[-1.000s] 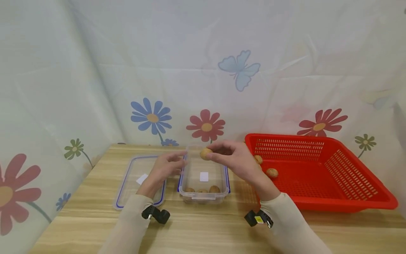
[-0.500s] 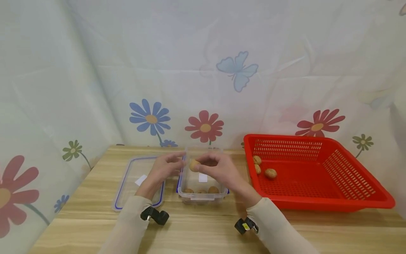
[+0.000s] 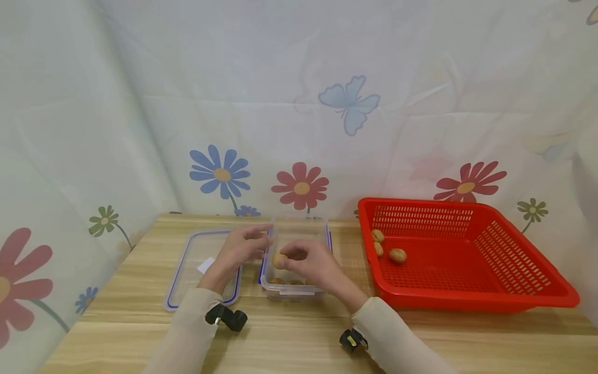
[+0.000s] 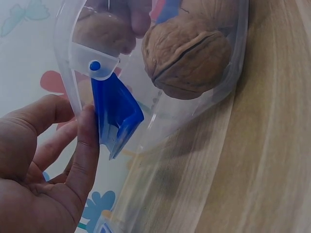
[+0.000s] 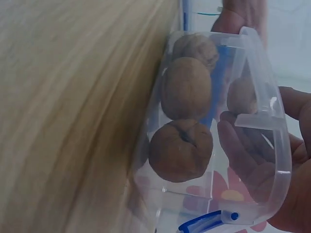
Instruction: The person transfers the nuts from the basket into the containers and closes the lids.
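Note:
Between thumb and fingers, my right hand (image 3: 310, 262) pinches a walnut (image 3: 279, 261) low within the clear box (image 3: 294, 293); the right wrist view shows this walnut (image 5: 241, 95) through the plastic, above other walnuts (image 5: 186, 90) at the box's near end. My left hand (image 3: 243, 250) is at the box's left side, holding no walnut. In the left wrist view its relaxed fingers (image 4: 83, 150) touch the wall beside a blue latch (image 4: 115, 116), with a walnut (image 4: 189, 58) visible through the plastic.
A clear lid (image 3: 187, 275) with a blue seal lies flat left of the box. On the right stands a red basket (image 3: 467, 298) with three visible walnuts (image 3: 397, 255) toward its left side. A flowered curtain (image 3: 299, 130) hangs behind the wooden table (image 3: 280, 332).
My right hand has carried the walnut left, down and toward the box's near end, from above the box to inside it. My left hand has stayed almost still.

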### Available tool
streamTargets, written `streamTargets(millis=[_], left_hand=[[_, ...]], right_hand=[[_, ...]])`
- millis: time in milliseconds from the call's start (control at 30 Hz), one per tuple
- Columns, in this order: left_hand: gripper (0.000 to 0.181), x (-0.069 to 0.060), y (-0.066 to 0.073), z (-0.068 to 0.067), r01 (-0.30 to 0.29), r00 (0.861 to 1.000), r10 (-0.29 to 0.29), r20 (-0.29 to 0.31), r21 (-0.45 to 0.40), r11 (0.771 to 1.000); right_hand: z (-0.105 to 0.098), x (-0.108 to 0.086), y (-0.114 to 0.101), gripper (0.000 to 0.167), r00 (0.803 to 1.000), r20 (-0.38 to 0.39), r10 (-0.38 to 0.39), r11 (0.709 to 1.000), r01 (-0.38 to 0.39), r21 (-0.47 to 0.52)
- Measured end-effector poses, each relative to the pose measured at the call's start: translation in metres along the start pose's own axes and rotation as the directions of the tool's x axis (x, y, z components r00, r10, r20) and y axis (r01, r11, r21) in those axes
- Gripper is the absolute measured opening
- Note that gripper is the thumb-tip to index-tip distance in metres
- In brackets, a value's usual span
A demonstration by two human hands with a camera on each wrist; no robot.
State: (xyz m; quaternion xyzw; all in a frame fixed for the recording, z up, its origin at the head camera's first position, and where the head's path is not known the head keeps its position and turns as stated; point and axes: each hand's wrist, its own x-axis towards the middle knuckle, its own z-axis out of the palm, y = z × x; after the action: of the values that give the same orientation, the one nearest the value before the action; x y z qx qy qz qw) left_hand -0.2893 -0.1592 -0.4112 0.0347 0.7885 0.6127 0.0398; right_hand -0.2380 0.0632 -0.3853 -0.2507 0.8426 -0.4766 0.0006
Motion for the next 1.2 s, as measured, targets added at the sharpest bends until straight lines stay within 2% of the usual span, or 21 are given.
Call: streamTargets(millis=[167,567,767,967,1200], left_hand=[[0.049,-0.001,0.000,-0.001,-0.002,1.000,0.002,-0.004,-0.001,1.000],[0.049,-0.001,-0.001,-0.001,0.001,1.000,-0.001,-0.005,-0.013,1.000],[0.050,-0.002,0.002,-0.001,-0.001,1.000,0.001,-0.004,-0.027,1.000],[0.051,-0.004,0.003,0.000,-0.001,1.000,0.001,-0.008,-0.028,1.000],[0.050,-0.003,0.003,0.002,-0.010,1.000,0.010,-0.007,-0.004,1.000]], right_hand=[[0.006,0.002,0.002,0.026,0.999,0.019,-0.033,0.992,0.035,-0.119],[0.012,0.006,0.005,0.021,0.997,0.070,0.030,0.978,-0.015,-0.209],[0.013,0.009,0.004,0.018,0.994,0.082,0.076,0.968,-0.054,-0.246],[0.013,0.009,0.004,0.016,0.994,0.080,0.070,0.962,-0.046,-0.268],[0.012,0.008,0.004,0.016,0.992,0.089,0.095,0.967,-0.071,-0.244]])
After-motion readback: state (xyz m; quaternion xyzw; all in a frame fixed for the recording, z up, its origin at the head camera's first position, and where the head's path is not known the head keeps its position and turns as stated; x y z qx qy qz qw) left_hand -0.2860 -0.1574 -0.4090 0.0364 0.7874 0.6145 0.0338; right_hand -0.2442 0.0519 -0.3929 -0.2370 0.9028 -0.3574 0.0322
